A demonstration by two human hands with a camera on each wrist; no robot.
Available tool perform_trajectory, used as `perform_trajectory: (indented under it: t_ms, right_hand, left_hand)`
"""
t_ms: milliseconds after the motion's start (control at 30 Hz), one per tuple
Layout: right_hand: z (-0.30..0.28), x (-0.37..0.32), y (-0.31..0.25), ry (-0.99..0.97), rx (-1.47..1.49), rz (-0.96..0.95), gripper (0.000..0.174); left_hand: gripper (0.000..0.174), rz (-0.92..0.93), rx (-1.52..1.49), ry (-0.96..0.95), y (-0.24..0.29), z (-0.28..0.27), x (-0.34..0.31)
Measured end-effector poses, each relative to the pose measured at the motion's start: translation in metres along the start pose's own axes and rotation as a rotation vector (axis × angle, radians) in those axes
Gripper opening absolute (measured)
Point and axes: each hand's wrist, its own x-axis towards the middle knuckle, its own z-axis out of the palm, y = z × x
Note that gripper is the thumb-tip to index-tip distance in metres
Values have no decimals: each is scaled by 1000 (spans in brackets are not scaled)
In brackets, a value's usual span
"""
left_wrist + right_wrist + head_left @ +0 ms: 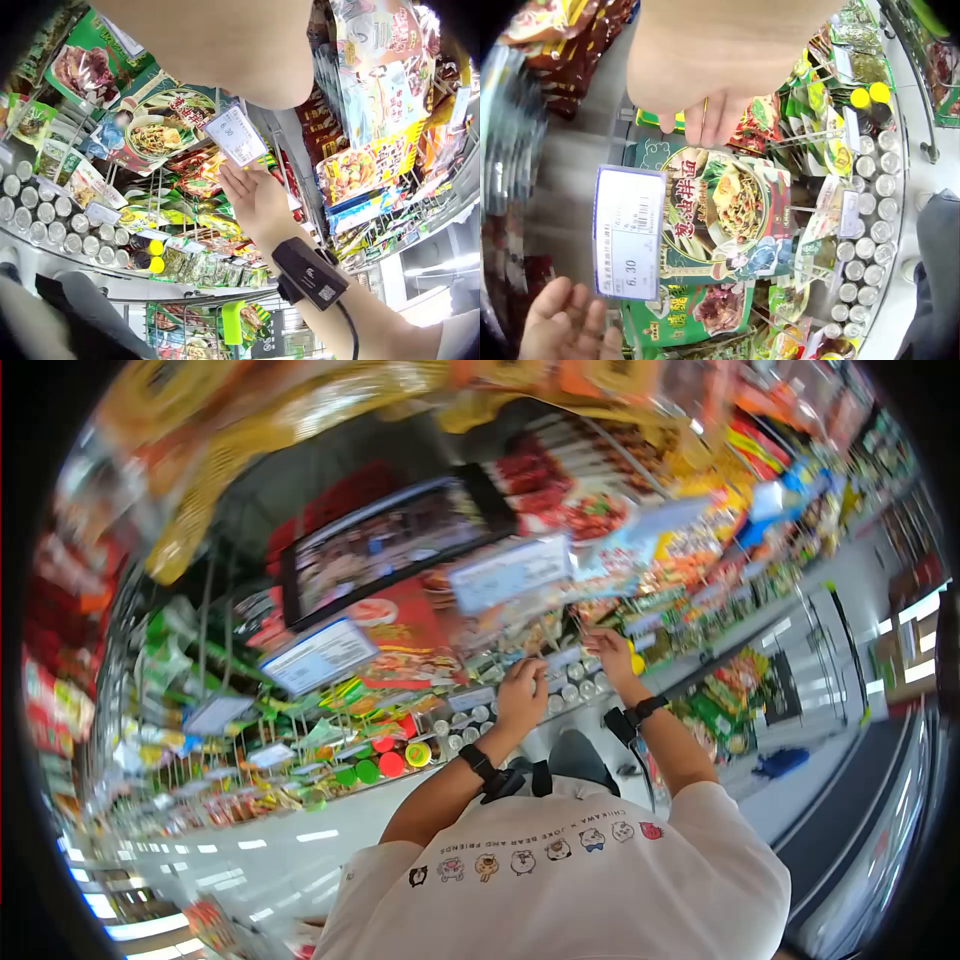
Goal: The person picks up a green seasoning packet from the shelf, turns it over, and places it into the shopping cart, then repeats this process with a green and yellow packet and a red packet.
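Note:
In the head view my left hand is held before the shelf rack, its fingers loosely bent and nothing in them. To its right my right hand reaches to the hanging packets, fingers fairly straight. A price tag reading 6.30 stands out from the rack between the two hands. Behind it hangs a dark green packet with a noodle bowl printed on it. A green packet showing dark meat hangs beside that one. The right fingertips overlap the dark green packet's edge near a red packet.
A phone-like screen is fixed to the rack above the hands. Several silver-lidded jars line the lower shelf. A wire shopping cart with green packets stands to the right. Brown packets hang on the upper hooks.

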Motion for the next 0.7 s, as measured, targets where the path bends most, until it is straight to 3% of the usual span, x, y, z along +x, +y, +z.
perform_trajectory:
  t_ms: [67,100,167,267,467,567,700]
  right_hand:
    - [-18,-32,-12,7,-78,-13,21]
    - [21,-53,38,21,67,7,21]
    - [-9,-83,25,112,50,91,21]
    - [-49,-129,-5,264,-22,67,19]
    - [-145,-201,-4,609,-90,168,19]
    - [-197,-237,13,731,-173,381,20]
    - [-252,-273,40,850,-238,735,23]
  left_hand:
    - [8,147,9,-76,7,10,-9]
    - [7,174,109,-210,-8,-17,-23]
    - [6,236,11,-338,-1,16,-30]
    - [5,267,-79,-494,13,64,-36]
    - [8,293,-255,-777,50,150,-32]
    - [8,260,-314,-898,70,205,-36]
    - [13,-69,-393,-1167,74,279,-56]
